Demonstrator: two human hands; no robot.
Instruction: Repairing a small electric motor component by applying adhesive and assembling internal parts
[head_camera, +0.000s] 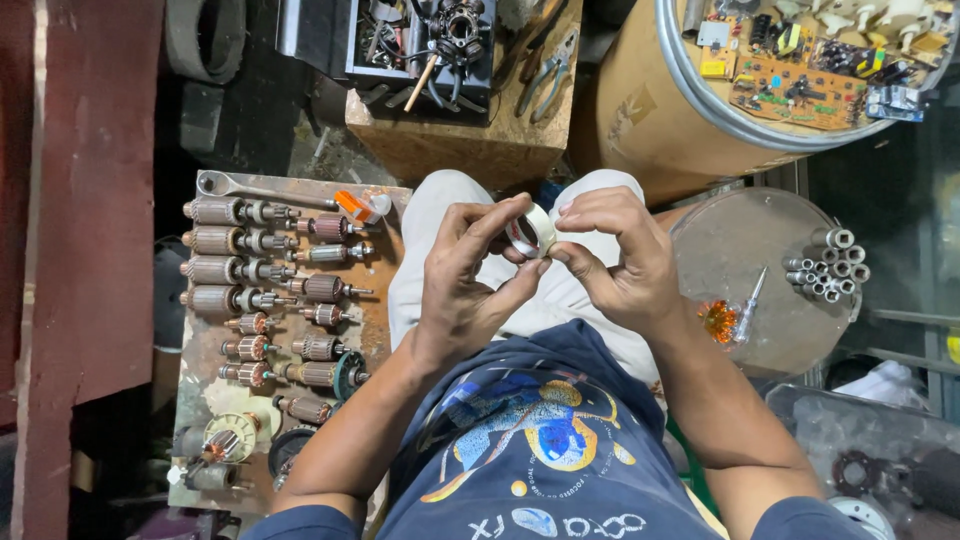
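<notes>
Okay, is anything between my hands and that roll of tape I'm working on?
Nothing visible. Both the left hand and the right hand already hold the roll of tape directly, fingertips pinching its rim from either side above the lap.

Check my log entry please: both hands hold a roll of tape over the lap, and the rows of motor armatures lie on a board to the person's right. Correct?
Not quite. The head view shows the motor armatures on the board to the person's left, not right. The left hand and right hand do hold the roll of tape.

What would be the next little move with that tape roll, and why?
Probably pick the loose end free with a right-hand fingernail: both hands pinch the small white tape roll at its rim, the left hand steadying it, and no tape is peeled off yet.
</notes>
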